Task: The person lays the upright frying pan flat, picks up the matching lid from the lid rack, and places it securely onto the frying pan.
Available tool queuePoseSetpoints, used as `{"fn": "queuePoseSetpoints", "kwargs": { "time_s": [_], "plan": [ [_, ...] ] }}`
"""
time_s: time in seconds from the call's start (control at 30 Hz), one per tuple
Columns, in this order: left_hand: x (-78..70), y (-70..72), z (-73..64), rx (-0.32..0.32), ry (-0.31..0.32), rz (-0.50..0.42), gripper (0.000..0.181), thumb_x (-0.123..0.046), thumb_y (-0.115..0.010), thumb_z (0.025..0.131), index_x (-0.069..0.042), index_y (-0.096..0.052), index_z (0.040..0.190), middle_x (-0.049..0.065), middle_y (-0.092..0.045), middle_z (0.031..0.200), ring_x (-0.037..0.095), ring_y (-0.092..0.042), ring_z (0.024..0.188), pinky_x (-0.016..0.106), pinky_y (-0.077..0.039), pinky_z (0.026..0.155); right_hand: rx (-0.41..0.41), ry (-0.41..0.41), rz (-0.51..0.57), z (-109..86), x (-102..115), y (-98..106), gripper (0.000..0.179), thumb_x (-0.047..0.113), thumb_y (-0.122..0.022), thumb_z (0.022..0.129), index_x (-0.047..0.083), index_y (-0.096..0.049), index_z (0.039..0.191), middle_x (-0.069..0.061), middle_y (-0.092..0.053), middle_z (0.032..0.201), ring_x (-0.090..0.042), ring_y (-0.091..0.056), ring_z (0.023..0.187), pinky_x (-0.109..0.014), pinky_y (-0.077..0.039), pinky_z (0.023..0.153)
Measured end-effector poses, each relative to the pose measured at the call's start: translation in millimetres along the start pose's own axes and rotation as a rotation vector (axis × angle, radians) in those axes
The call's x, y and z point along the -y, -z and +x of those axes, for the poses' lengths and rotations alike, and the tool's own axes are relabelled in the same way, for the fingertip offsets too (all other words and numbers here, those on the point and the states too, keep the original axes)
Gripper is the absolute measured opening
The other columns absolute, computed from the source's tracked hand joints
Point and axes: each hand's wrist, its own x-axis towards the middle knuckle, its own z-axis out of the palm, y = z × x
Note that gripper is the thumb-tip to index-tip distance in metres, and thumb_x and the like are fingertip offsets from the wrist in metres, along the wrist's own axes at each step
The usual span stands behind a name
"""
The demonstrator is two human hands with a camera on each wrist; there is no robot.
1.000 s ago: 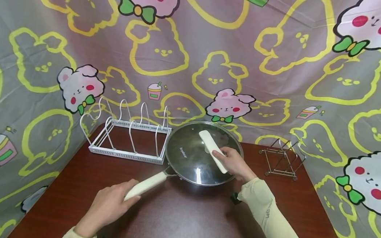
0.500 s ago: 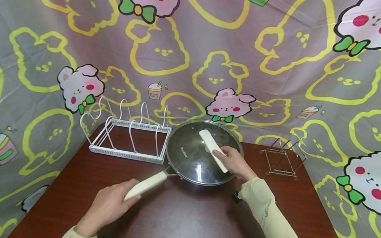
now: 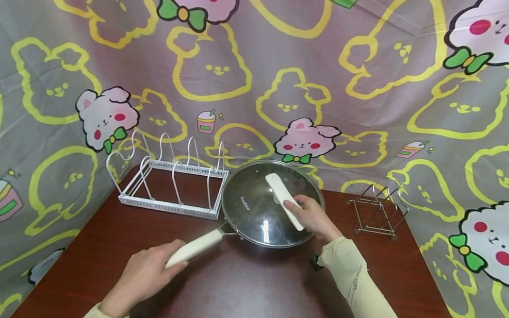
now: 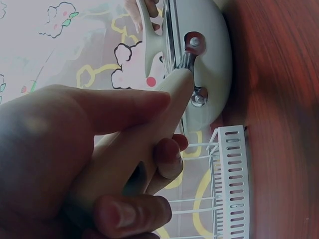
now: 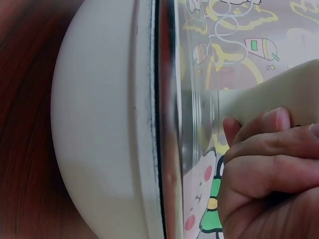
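A cream wok (image 4: 212, 59) with a long handle (image 3: 196, 247) stands on the dark red-brown table, covered by a round glass lid (image 3: 252, 188). My left hand (image 3: 147, 274) grips the end of that handle; in the left wrist view its thumb lies along the top and its fingers curl underneath. On the lid, my right hand (image 3: 312, 216) holds the long cream lid handle (image 3: 280, 192) near its front end. The right wrist view shows the fingers (image 5: 264, 144) of that hand curled round it, and the lid's metal rim sitting on the wok's edge. The wok's inside is too dark to make out.
Just left of the wok is a white rack (image 3: 170, 206) with several upright wire loops. A small chrome wire rack (image 3: 375, 215) stands at the right. Behind and beside the table (image 3: 246, 294) hangs a patterned curtain (image 3: 243, 56).
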Motion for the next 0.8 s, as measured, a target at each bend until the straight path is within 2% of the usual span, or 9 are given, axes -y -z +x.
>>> {"fn": "queuePoseSetpoints", "kwargs": {
  "time_s": [0.37, 0.8],
  "plan": [
    [-0.2, -0.2, -0.8, -0.014, -0.009, 0.006, 0.029, -0.032, -0.081, 0.088, -0.029, -0.068, 0.113, -0.011, -0.057, 0.074, 0.01, -0.048, 0.061, 0.035, -0.037, 0.054, -0.003, -0.005, -0.011, -0.5, -0.8, 0.2, 0.042, 0.044, -0.063, 0.102, 0.009, -0.064, 0.124, -0.008, -0.06, 0.082, -0.017, -0.049, 0.057, -0.028, -0.037, 0.045],
    [-0.4, -0.5, -0.7, 0.009, 0.004, -0.006, 0.031, -0.032, -0.081, 0.088, -0.029, -0.068, 0.116, -0.01, -0.059, 0.076, 0.01, -0.048, 0.062, 0.035, -0.037, 0.054, -0.027, 0.03, -0.032, 0.3, -2.4, -1.8, 0.043, 0.045, -0.062, 0.102, 0.007, -0.064, 0.124, -0.008, -0.061, 0.083, -0.017, -0.055, 0.063, -0.029, -0.041, 0.046]
  ]
}}
